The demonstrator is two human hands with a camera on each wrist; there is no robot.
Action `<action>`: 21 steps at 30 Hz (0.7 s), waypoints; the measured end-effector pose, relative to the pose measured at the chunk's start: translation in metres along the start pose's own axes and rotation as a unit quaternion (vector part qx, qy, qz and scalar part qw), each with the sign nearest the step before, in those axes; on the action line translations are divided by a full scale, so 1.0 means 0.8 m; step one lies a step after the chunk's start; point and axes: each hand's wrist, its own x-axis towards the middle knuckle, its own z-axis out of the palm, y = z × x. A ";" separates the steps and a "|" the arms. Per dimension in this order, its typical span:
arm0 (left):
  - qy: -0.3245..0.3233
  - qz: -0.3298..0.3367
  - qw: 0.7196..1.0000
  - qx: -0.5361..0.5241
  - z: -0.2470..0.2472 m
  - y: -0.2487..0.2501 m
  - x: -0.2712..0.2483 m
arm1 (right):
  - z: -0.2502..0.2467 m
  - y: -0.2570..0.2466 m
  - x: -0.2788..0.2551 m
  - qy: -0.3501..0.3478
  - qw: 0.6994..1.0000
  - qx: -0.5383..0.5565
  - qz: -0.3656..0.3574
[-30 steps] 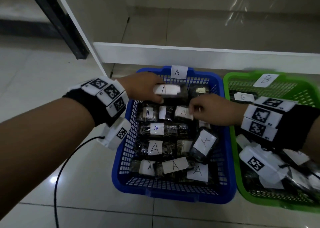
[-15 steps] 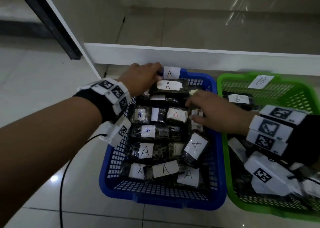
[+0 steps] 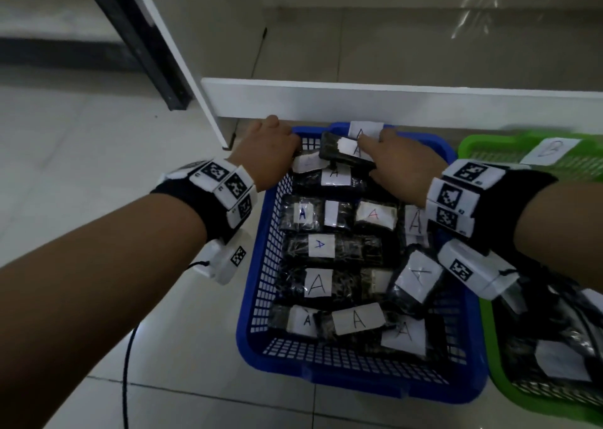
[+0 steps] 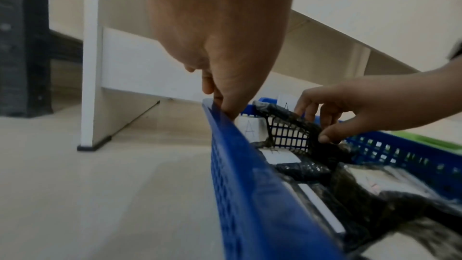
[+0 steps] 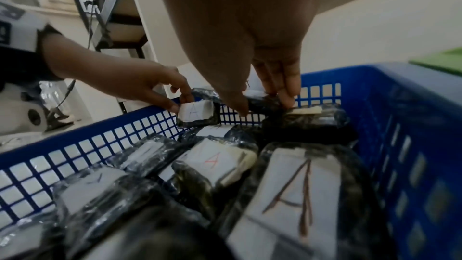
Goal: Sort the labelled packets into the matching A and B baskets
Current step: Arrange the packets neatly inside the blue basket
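A blue basket point(image 3: 257, 298) tagged A point(image 3: 365, 130) holds several dark packets with white A labels. My right hand point(image 3: 368, 144) pinches one A packet point(image 3: 336, 151) by its end, tilted up off the pile at the basket's far wall; the left wrist view shows the thumb under this packet point(image 4: 282, 114) and the fingers on top. My left hand point(image 3: 290, 141) curls over the basket's far left rim corner point(image 4: 212, 110), thumb inside, and touches another A packet point(image 5: 195, 114) that leans there. A green basket point(image 3: 470, 144) tagged B point(image 3: 551, 149) stands to the right.
A white shelf board point(image 3: 391, 102) runs just behind both baskets, and a white upright panel point(image 3: 182, 69) stands at the back left. A black cable point(image 3: 125, 379) lies on the tiled floor left of the blue basket. Packets in the green basket lie under my right wrist.
My left hand let go of the A packet at the far end and moved to the rim corner. My right hand reached forward and took hold of that packet.
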 end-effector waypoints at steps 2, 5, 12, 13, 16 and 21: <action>-0.013 -0.014 1.000 -0.003 -0.001 0.005 -0.003 | 0.002 0.000 -0.003 0.030 0.999 0.023 0.003; -0.006 -0.026 0.999 -0.026 -0.007 0.007 -0.006 | 0.002 -0.004 -0.013 0.071 0.995 0.066 0.012; -0.011 -0.038 0.967 -0.250 -0.040 -0.019 -0.038 | 0.005 -0.022 -0.020 0.100 0.989 0.100 0.048; -0.035 -0.042 0.957 -0.285 -0.043 -0.019 -0.045 | 0.008 -0.027 -0.020 0.093 0.992 0.076 0.040; -0.094 -0.058 0.934 -0.340 -0.041 -0.020 -0.061 | 0.019 -0.041 -0.016 0.074 0.997 -0.013 -0.006; -0.164 -0.036 0.914 -0.369 -0.045 -0.012 -0.066 | 0.001 -0.040 0.022 0.032 0.996 -0.068 -0.042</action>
